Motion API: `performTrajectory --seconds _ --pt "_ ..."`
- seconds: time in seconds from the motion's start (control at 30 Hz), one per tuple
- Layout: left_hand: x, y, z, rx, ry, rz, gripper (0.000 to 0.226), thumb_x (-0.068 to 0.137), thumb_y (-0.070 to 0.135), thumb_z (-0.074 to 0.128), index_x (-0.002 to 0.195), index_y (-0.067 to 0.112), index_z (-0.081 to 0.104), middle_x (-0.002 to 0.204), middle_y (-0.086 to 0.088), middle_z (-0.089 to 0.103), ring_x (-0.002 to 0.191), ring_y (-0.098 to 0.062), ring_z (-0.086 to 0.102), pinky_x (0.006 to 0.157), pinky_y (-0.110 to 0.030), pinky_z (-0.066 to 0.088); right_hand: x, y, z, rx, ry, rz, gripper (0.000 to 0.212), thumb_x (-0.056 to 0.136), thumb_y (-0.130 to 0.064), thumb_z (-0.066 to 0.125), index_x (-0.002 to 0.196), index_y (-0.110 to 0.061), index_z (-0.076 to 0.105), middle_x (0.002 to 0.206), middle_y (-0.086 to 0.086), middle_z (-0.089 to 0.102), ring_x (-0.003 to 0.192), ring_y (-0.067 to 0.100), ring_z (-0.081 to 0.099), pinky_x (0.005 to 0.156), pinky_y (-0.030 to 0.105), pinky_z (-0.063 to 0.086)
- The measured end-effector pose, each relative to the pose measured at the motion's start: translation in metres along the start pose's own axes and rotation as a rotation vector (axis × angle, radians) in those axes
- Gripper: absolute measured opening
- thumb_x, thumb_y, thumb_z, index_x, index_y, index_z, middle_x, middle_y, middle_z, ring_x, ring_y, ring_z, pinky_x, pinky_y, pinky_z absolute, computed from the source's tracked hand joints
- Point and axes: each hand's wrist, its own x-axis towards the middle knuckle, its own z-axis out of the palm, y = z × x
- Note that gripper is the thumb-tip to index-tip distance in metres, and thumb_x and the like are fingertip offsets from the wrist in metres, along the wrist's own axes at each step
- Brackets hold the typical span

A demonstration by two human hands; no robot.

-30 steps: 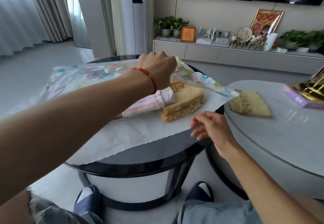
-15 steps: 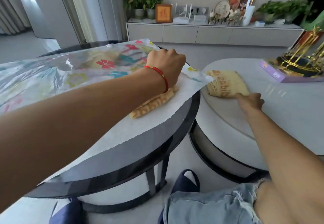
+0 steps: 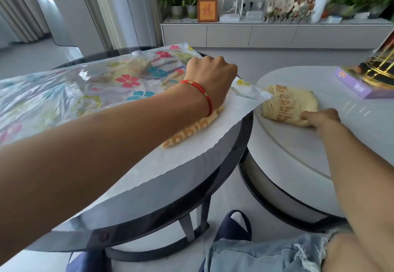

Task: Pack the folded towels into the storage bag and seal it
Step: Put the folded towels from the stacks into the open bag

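The clear flower-printed storage bag [image 3: 85, 92] lies across the dark round table [image 3: 191, 197]. My left hand [image 3: 211, 80], with a red string at the wrist, is closed on the bag's upper layer and holds the mouth lifted. A folded yellow-orange towel [image 3: 191, 131] shows inside the opening, resting on the bag's white lower layer [image 3: 170, 161]. Another folded yellow towel with orange letters [image 3: 287, 105] sits on the white round table [image 3: 319, 165] just right of the bag's corner. My right hand [image 3: 319, 118] grips its near right corner.
A purple box [image 3: 362, 84] and a gold wire stand [image 3: 379, 69] sit at the far right of the white table. A low cabinet [image 3: 266, 35] with plants and frames runs along the back wall. My knees and dark slippers [image 3: 234, 224] are below the tables.
My right hand left the bag's front edge, moved right to the white table and closed on the yellow towel. My left hand kept hold of the bag's upper layer. The view shifted right.
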Motion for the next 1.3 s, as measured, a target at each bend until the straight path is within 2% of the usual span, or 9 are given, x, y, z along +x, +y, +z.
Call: performTrajectory --seconds 0.23,0.37,0.5,0.77,0.87,0.93,1.03,1.17,1.3 --pt "-0.021 -0.018 -0.009 0.031 0.027 -0.033 0.037 0.084 0.004 0.056 0.115 0.021 0.065 0.108 -0.009 0.066 0.1 -0.038 0.064 0.066 -0.036 0.035 -0.07 0.035 -0.044 -0.114 -0.233 -0.157 0.029 0.083 -0.009 0.08 0.109 -0.014 0.067 0.088 0.007 0.07 0.078 0.025 0.066 0.057 0.029 0.046" --pt "-0.045 -0.038 -0.013 0.044 0.036 -0.061 0.035 0.087 0.005 0.054 0.117 0.019 0.065 0.111 -0.012 0.066 0.105 -0.039 0.063 0.068 -0.039 0.038 -0.111 0.06 -0.077 0.026 -0.338 -0.098 0.035 0.089 0.009 0.063 0.121 -0.006 0.063 0.106 0.011 0.069 0.093 0.023 0.066 0.08 0.032 0.056" --pt "-0.066 -0.066 -0.018 0.083 0.045 -0.106 0.03 0.087 0.009 0.059 0.113 0.021 0.068 0.107 -0.012 0.068 0.102 -0.039 0.065 0.067 -0.038 0.038 -0.125 0.063 -0.081 0.344 -0.364 0.002 0.028 0.087 0.011 0.054 0.113 0.004 0.063 0.101 0.016 0.069 0.087 0.026 0.069 0.062 0.03 0.06" --pt "-0.099 -0.114 -0.032 0.027 0.096 -0.247 0.021 0.089 0.028 0.067 0.108 0.019 0.071 0.1 -0.019 0.068 0.09 -0.047 0.065 0.064 -0.041 0.039 -0.15 0.047 -0.059 0.823 -0.446 0.179 0.048 0.097 -0.016 0.057 0.145 -0.007 0.053 0.14 0.02 0.063 0.128 0.04 0.061 0.11 0.061 0.044" --pt "-0.102 -0.129 -0.041 0.001 0.116 -0.28 0.026 0.092 0.038 0.063 0.101 0.015 0.072 0.096 -0.02 0.067 0.086 -0.046 0.064 0.065 -0.042 0.044 -0.182 0.04 -0.073 0.891 -0.486 0.106 0.048 0.089 -0.019 0.062 0.136 -0.01 0.063 0.133 0.017 0.07 0.122 0.038 0.067 0.107 0.056 0.049" --pt "-0.1 -0.134 -0.047 -0.057 0.103 -0.281 0.028 0.094 0.039 0.059 0.099 0.016 0.072 0.098 -0.019 0.068 0.089 -0.045 0.064 0.068 -0.042 0.046 -0.214 0.039 -0.087 0.928 -0.526 0.05 0.031 0.086 -0.019 0.066 0.113 -0.016 0.08 0.119 0.01 0.078 0.109 0.028 0.075 0.087 0.042 0.062" --pt "-0.097 -0.139 -0.057 -0.209 0.057 -0.255 0.024 0.093 0.037 0.061 0.102 0.02 0.076 0.1 -0.014 0.071 0.092 -0.038 0.063 0.074 -0.039 0.047 -0.263 0.04 -0.095 0.986 -0.781 -0.017 0.026 0.079 -0.018 0.071 0.101 -0.018 0.085 0.113 0.008 0.08 0.098 0.023 0.079 0.07 0.036 0.064" --pt "-0.096 -0.15 -0.07 -0.408 -0.019 -0.296 0.02 0.091 0.035 0.066 0.102 0.024 0.079 0.089 0.0 0.068 0.083 -0.022 0.055 0.07 -0.032 0.04 -0.319 0.015 -0.054 0.891 -1.193 -0.088 0.055 0.066 -0.022 0.089 0.118 -0.008 0.078 0.122 0.017 0.076 0.107 0.033 0.075 0.079 0.045 0.063" --pt "-0.096 -0.161 -0.082 -0.494 -0.064 -0.337 0.02 0.093 0.034 0.065 0.107 0.026 0.077 0.101 0.0 0.07 0.087 -0.018 0.055 0.065 -0.027 0.04 -0.376 -0.032 0.028 0.867 -1.462 -0.098 0.055 0.08 -0.009 0.078 0.133 -0.002 0.067 0.134 0.022 0.069 0.118 0.037 0.07 0.089 0.047 0.06"
